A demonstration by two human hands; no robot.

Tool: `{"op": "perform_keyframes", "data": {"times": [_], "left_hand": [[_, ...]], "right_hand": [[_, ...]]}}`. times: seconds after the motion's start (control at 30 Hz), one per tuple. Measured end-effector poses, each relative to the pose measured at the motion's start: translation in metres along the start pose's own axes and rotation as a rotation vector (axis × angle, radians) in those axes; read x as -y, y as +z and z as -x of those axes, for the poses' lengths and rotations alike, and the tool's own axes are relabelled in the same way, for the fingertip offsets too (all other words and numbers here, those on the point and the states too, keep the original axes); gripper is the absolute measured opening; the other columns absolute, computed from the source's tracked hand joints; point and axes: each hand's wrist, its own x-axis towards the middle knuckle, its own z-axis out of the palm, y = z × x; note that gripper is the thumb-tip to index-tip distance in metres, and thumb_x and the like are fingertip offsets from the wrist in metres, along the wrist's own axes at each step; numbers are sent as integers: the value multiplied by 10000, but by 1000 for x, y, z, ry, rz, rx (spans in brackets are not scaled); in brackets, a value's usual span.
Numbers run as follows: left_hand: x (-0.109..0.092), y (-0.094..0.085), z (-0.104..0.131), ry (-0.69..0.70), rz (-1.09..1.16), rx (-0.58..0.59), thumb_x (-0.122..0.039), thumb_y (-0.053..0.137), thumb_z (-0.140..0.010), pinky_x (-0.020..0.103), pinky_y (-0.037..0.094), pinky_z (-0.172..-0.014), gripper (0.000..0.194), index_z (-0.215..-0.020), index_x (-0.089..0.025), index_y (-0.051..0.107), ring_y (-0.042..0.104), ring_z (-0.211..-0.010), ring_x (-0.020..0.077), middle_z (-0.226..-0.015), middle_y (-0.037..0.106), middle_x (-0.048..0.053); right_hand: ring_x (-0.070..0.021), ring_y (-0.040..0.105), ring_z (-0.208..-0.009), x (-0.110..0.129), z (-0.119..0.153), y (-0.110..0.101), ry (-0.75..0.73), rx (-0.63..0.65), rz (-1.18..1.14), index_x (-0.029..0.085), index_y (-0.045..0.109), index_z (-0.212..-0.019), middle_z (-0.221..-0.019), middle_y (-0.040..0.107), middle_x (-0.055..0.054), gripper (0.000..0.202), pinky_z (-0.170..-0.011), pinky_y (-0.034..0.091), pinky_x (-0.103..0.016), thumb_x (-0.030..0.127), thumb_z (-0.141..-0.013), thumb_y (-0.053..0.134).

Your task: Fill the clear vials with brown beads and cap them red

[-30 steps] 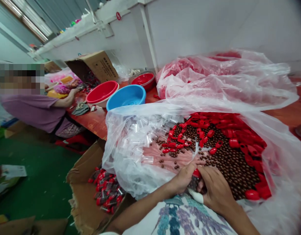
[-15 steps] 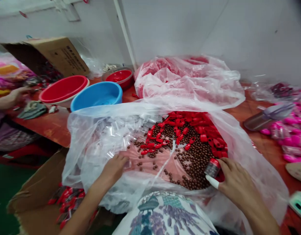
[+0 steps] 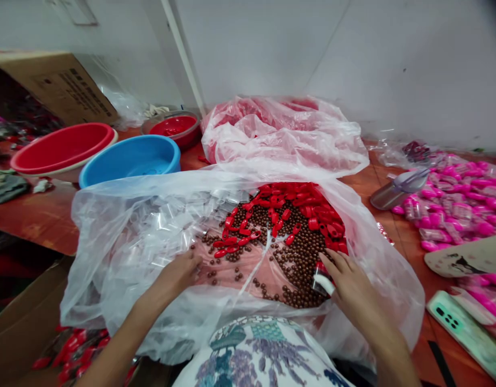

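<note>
My right hand [image 3: 348, 279], with a white cover on its thumb, grips a small clear plastic bottle with a red cap [image 3: 319, 278] low over the brown beads [image 3: 302, 263]. My left hand [image 3: 182, 271] is closed at the near left of the beads, beside the clear plastic containers [image 3: 163, 220]; anything in its fingers is hidden. Red plastic parts [image 3: 328, 215], some shaped like small spoons, lie piled behind the beads. All of these rest on a spread white plastic bag [image 3: 377, 252].
A blue basin [image 3: 130, 161] and a red basin [image 3: 64, 148] stand at the back left. Behind the beads lies a bag of red parts [image 3: 284, 134]. Pink-capped containers [image 3: 458, 199], a cup [image 3: 395, 191] and a phone [image 3: 469, 333] are on the right. A cardboard box [image 3: 22, 312] sits below left.
The view has shifted right, bringing more of the pink pile and phone into sight. My right hand has turned the small bottle, tipping its red cap away. My left hand stays near the clear containers.
</note>
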Motion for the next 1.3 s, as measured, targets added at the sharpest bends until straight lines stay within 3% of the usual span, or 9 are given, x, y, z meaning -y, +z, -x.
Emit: {"op": "perform_keyframes", "data": {"times": [0.2,0.33,0.43,0.53,0.7,0.83,1.03,1.17,1.3], "left_hand": [[-7,-18,-4,6,129,-160,-248,513,-759,285,399,-754,262,-998,-191,606,555,-861,204,-983,537,64],[-53,-22,-15,100,528,-285,-420,455,-831,296,410,-763,323,-951,-181,634,550,-810,182,-888,565,46],[-97,-9,-28,67,962,-217,-449,525,-784,252,419,-625,389,-1042,-164,589,543,-655,146,-773,593,15],[-125,9,-44,84,1158,-178,-450,592,-732,219,386,-557,347,-885,-141,621,524,-595,122,-713,602,11],[-138,27,-62,49,1163,-187,-462,617,-698,212,366,-503,345,-841,-149,620,502,-522,111,-654,589,-5],[-150,27,-70,82,1098,-167,-427,592,-721,220,374,-512,320,-883,-151,617,529,-545,129,-655,589,-4],[-150,9,-77,140,841,-285,-364,588,-726,233,369,-595,225,-813,-165,645,539,-638,144,-699,618,6],[-147,6,-79,153,827,-245,-369,580,-728,241,375,-600,232,-798,-158,647,550,-647,157,-704,629,12],[-164,14,-85,144,822,-212,-330,609,-707,259,401,-645,194,-790,-161,653,576,-699,176,-753,659,30]], "right_hand": [[-243,540,-1057,19,-69,16,-35,14,-58,234,468,-1297,-1387,414,-86,726,-863,449,-391,-77,-648,371],[-215,565,-962,20,-97,28,-44,32,-76,251,576,-1175,-1228,549,-75,571,-811,449,-328,-41,-714,409],[-189,579,-871,18,-96,27,-21,34,-98,233,641,-1022,-1015,626,-65,430,-742,458,-280,-9,-735,431],[-184,580,-918,17,-82,22,23,17,-148,232,604,-1056,-1022,633,-46,400,-784,461,-285,21,-764,431],[-216,600,-935,19,-44,18,361,-182,-628,228,581,-1074,-1042,648,-47,260,-841,467,-377,331,-849,501],[-219,600,-933,22,-16,16,523,-263,-886,215,587,-1057,-1050,636,-66,288,-817,475,-376,376,-826,530],[-225,546,-1022,24,-2,3,505,-349,-907,222,605,-1006,-1085,581,-79,222,-877,447,-386,326,-819,547],[-232,533,-1031,24,-4,1,495,-365,-866,223,618,-951,-1058,572,-84,178,-903,432,-407,312,-810,556],[-233,552,-1016,27,-5,7,527,-319,-938,223,615,-975,-1052,597,-72,206,-901,438,-417,308,-793,568]]}}
